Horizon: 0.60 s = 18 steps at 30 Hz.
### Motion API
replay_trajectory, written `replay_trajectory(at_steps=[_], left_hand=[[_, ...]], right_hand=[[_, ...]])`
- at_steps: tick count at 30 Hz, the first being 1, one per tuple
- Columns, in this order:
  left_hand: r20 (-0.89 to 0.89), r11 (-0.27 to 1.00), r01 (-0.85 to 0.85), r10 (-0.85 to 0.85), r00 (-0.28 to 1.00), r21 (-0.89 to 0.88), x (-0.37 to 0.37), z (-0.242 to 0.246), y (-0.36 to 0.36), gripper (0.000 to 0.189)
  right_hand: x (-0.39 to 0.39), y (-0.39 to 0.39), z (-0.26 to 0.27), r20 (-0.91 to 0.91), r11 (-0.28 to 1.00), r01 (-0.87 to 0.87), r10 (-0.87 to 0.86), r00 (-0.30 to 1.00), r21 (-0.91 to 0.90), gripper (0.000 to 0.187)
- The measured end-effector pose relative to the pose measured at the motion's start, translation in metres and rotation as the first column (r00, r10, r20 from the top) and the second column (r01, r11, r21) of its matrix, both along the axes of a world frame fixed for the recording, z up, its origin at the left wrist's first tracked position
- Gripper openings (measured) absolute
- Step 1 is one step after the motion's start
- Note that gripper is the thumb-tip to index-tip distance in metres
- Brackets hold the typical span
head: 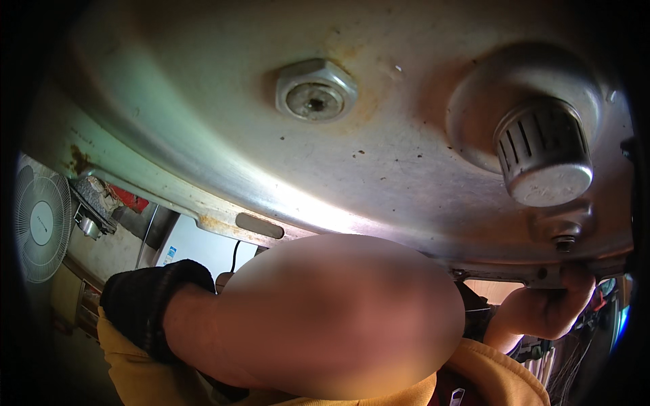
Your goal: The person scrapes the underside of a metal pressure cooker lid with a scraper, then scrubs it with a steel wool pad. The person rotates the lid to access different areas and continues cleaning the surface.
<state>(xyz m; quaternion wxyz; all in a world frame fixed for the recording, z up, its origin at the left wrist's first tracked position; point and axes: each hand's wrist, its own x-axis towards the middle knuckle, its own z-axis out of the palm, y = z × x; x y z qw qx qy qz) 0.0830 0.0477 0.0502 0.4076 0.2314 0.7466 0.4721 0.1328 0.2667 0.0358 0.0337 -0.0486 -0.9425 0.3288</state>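
The underside of a pressure cooker lid, stained metal, fills the upper view very close up. It bears a hex nut, a slotted metal cap and a small threaded fitting. At the right, my right hand grips the lid's lower rim, a finger lying against its edge. My left forearm and hand come in from a black cuff at the left, below the rim; a large blur covers most of them, so the fingers and their hold cannot be made out.
A white fan stands at far left, near a small metal pot and a red item. A white appliance shows behind the rim. Yellow clothing fills the lower edge. Clutter and thin wires lie at the lower right.
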Motion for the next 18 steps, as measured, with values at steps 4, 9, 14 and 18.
replay_trajectory(at_steps=[4,9,14,18], left_hand=[[0.008,1.0,-0.024,0.024,1.0,0.0,-0.0008,-0.0014,0.001,0.015],[0.024,0.997,0.028,-0.026,0.999,-0.071,0.0022,0.0003,0.0008,0.014],[-0.031,0.997,0.021,-0.023,0.999,-0.074,0.0062,0.0001,0.002,0.016],[-0.022,0.997,0.012,-0.013,1.0,-0.081,0.0068,-0.0016,-0.0005,0.017]], right_hand=[[0.0014,0.0033,0.0014,0.005,1.0,-0.025,0.025,1.0,0.012,0.016],[-0.0018,0.0022,0.0016,0.029,0.999,-0.002,0.003,1.0,-0.041,0.016],[-0.0054,0.0041,0.0001,0.009,0.994,-0.093,0.093,0.996,0.054,0.016],[-0.0026,0.0063,0.0004,0.007,0.994,-0.071,0.071,0.997,0.083,0.014]])
